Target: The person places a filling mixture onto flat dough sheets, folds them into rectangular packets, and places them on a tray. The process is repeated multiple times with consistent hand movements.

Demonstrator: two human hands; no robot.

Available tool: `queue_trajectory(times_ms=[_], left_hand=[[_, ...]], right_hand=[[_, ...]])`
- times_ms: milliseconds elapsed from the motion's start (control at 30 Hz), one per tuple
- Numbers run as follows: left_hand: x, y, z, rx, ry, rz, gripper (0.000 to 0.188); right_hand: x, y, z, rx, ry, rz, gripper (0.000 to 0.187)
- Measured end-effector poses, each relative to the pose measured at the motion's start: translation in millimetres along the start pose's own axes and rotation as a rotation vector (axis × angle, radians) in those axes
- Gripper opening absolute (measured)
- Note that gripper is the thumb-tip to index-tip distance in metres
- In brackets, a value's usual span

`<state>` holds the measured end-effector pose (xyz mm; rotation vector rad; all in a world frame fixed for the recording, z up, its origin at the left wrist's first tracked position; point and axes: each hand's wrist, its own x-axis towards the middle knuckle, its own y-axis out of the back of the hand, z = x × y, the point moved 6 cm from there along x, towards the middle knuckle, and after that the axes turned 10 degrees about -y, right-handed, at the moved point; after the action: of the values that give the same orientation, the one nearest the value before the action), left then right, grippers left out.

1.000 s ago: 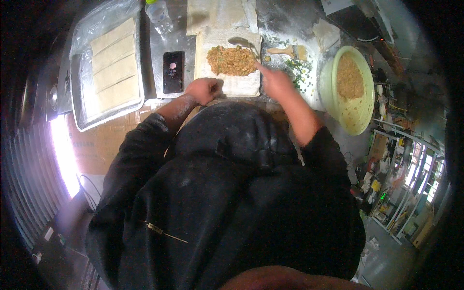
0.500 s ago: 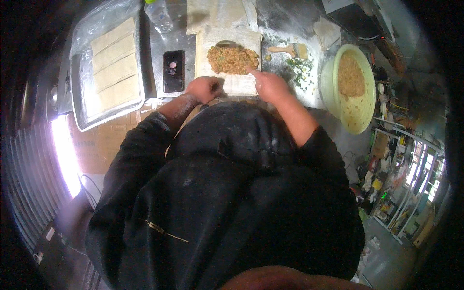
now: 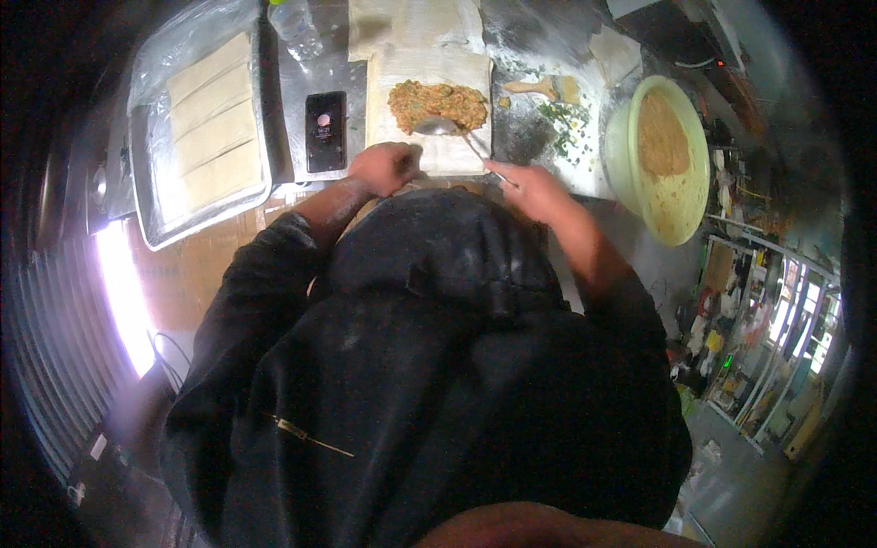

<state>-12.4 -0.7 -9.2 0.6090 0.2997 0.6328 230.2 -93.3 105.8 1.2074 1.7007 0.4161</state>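
Note:
My right hand (image 3: 533, 190) is closed round the handle of a metal spoon (image 3: 436, 127). The spoon's bowl rests at the near edge of a mound of orange-brown, green-flecked filling (image 3: 438, 103). That mound lies across a pale, rectangular dough sheet (image 3: 393, 68) on the metal table. My left hand (image 3: 384, 167) sits at the sheet's near left corner with its fingers curled in. Whatever those fingers grip, if anything, is hidden. More pale dough (image 3: 416, 26) lies flat beyond the sheet.
A plastic-lined tray (image 3: 153, 233) with cut dough strips is at left, beside a phone (image 3: 325, 132) and a clear bottle (image 3: 297, 32). To the right lie a wooden-handled brush (image 3: 533, 88), chopped greens (image 3: 571, 132) on flour, and a yellow-green bowl (image 3: 673, 215) of filling.
The spoon has come from the far edge of the filling to its near edge. My right hand has drawn back toward me and slightly right. The left hand has stayed put.

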Motion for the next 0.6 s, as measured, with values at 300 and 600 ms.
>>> queue_trajectory(times_ms=[300, 600], left_hand=[[-2.5, 3.8, 3.4, -0.014, 0.021, -0.006, 0.029], [-1.9, 11.0, 14.6, 0.052, -0.021, -0.042, 0.028]], right_hand=[[-11.4, 2.8, 19.0, 0.030, -0.134, 0.016, 0.051], [3.8, 13.2, 6.9, 0.081, -0.012, 0.342, 0.048]])
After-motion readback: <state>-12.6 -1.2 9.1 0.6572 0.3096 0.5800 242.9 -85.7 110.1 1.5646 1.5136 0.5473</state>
